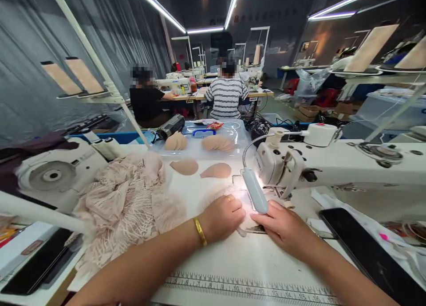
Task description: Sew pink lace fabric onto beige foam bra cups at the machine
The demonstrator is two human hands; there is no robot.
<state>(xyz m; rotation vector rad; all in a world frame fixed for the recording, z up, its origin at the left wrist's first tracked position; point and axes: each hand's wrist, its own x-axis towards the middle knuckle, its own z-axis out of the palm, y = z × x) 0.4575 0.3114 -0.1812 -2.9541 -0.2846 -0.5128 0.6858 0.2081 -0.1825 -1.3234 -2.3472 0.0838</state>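
Note:
My left hand [222, 217], with a gold bangle and a ring, rests curled on a pale pink lace piece [216, 194] in front of the white sewing machine [333, 166]. Its fingers press the fabric toward the needle area. My right hand [282, 226] lies flat, fingers together, on the table right of it, under the machine's small lamp [254, 190]. What lies beneath its fingertips is hidden. A heap of pink lace fabric [123, 204] lies to the left of my left arm.
Beige foam cups [216, 170] lie behind the fabric, with more in a clear tray [199, 142]. A dark phone [369, 253] sits at the right, another [36, 266] at the left. Thread cones [73, 77] stand on a rack. Two people sit at sewing tables farther back.

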